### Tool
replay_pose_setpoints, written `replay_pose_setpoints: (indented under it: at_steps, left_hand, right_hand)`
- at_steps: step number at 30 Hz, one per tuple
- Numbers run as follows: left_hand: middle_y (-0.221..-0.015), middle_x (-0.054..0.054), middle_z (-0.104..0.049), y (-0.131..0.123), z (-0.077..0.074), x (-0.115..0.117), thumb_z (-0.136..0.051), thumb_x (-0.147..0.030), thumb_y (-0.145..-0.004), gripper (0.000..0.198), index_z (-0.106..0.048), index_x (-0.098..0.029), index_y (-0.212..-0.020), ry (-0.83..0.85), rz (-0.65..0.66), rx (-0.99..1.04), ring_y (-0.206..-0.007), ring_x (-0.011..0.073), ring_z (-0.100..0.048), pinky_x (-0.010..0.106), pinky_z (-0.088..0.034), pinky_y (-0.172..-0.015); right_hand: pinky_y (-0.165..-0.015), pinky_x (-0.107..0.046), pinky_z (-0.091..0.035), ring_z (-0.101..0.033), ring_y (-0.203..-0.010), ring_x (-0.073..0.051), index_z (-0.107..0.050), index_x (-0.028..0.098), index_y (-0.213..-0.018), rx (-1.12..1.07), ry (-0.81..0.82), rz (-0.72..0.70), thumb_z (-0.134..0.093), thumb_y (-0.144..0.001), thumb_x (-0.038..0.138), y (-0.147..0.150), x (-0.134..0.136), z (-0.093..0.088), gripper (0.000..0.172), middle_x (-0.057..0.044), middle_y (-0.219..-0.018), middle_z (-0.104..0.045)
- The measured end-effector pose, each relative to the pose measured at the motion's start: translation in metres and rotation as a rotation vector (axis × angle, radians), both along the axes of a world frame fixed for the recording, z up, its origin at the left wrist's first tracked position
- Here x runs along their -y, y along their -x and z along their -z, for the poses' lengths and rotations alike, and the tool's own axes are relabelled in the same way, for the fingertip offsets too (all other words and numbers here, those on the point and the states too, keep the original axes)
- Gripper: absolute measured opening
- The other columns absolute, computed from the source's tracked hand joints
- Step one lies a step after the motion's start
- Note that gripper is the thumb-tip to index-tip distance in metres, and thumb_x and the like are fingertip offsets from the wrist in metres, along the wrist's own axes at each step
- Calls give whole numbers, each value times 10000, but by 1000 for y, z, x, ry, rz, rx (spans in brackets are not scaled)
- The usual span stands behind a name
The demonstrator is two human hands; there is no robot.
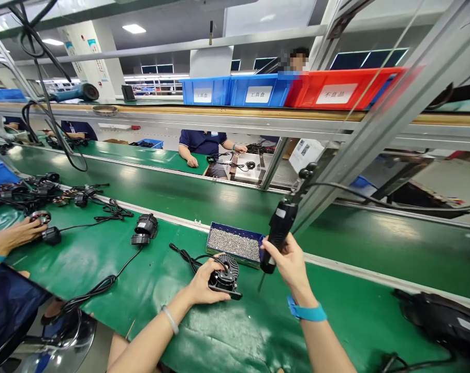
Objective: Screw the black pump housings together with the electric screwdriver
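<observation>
My left hand (204, 284) is closed around a round black device with a ribbed top (229, 269), tilted just over the green mat. A black cable (187, 258) trails from the device to the left. In my right hand (291, 264) is a black electric screwdriver (280, 230), its thin bit pointing down, to the right of the device and apart from it. The screwdriver hangs from a fitting at the metal frame. Between and behind my hands a blue tray of small metal screws (235, 243) sits on the mat.
Another black device (145, 228) with its cable stands left. Beyond it are a pile of black parts (44, 189) and a co-worker's hand (19, 235). A slanted metal post (359, 129) rises at right. Black equipment (442, 318) lies front right. Blue bins (207, 91) line the shelf.
</observation>
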State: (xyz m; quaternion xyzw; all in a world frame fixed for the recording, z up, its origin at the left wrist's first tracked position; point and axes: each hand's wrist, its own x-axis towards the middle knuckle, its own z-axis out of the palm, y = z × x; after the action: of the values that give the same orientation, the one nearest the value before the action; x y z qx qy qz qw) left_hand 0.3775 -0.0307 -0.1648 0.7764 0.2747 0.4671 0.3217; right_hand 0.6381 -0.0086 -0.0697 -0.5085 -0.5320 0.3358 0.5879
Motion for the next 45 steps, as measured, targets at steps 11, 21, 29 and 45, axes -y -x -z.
replay_pose_setpoints:
  at_steps: [11, 21, 29, 45]
  left_hand:
    - [-1013, 86, -645, 1, 3, 0, -852, -519, -613, 630, -567, -184, -1064, 71, 4, -33, -906, 216, -620, 342, -510, -813]
    - [-1006, 83, -648, 1, 6, -1, -848, -511, -629, 612, -570, -190, -1070, 56, 16, -10, -912, 221, -622, 357, -521, -819]
    - [-1028, 96, -666, 1, 6, 0, -857, -491, -625, 606, -572, -197, -1073, 56, 27, -2, -1033, 271, -621, 443, -498, -956]
    - [-1034, 92, -679, -1, 0, 1, -864, -485, -618, 603, -593, -193, -1071, 71, 32, -5, -1065, 274, -631, 475, -472, -1023]
  right_hand:
    - [-437, -242, -420, -468, -417, -113, -654, 224, -947, -576, -140, -327, -673, -688, 771, 62, 26, -113, 605, 44, -519, -544]
    - [-365, -248, -413, -470, -349, -129, -670, 196, -795, -525, -102, -346, -494, -630, 942, 71, 21, -120, 785, 22, -441, -519]
    - [-364, -235, -379, -443, -342, -113, -634, 205, -791, -497, -64, -432, -535, -612, 934, 84, 20, -110, 758, 31, -459, -523]
    - [-305, -218, -356, -426, -307, -108, -597, 195, -709, -469, -74, -351, -505, -587, 961, 92, 24, -108, 781, 27, -424, -504]
